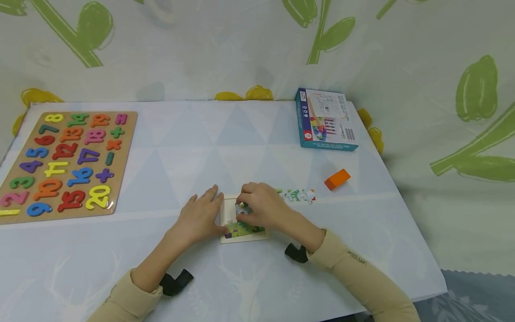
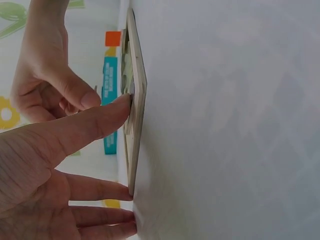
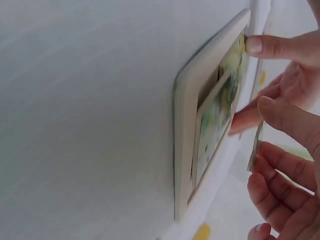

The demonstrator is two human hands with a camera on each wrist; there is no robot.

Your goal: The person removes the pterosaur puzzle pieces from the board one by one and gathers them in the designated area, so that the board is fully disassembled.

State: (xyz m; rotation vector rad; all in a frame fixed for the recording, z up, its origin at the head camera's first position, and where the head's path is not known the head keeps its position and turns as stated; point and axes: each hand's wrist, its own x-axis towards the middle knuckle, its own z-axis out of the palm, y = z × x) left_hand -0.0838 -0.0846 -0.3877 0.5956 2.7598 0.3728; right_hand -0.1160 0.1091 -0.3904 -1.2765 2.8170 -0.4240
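Note:
A small wooden jigsaw tray [image 1: 244, 240] lies flat on the table, part of its green picture filled in. My left hand [image 1: 197, 219] steadies it, the thumb pressing the lower-left corner and the straight fingers spread along the left edge. Over the tray, my right hand [image 1: 263, 206] pinches a jigsaw piece [image 3: 256, 146] between thumb and fingers, apart from the tray surface. In the right wrist view, another picture piece [image 3: 214, 127] sits raised and tilted inside the frame. Loose jigsaw pieces [image 1: 298, 195] lie to the right, partly hidden behind the right hand.
At the left lies a wooden number board [image 1: 116, 179] with coloured numerals and signs. An orange block [image 1: 337, 179] rests right of the loose pieces, and a blue-and-white box [image 1: 327, 118] stands behind it. The table's right edge [image 1: 406, 201] slopes toward the front.

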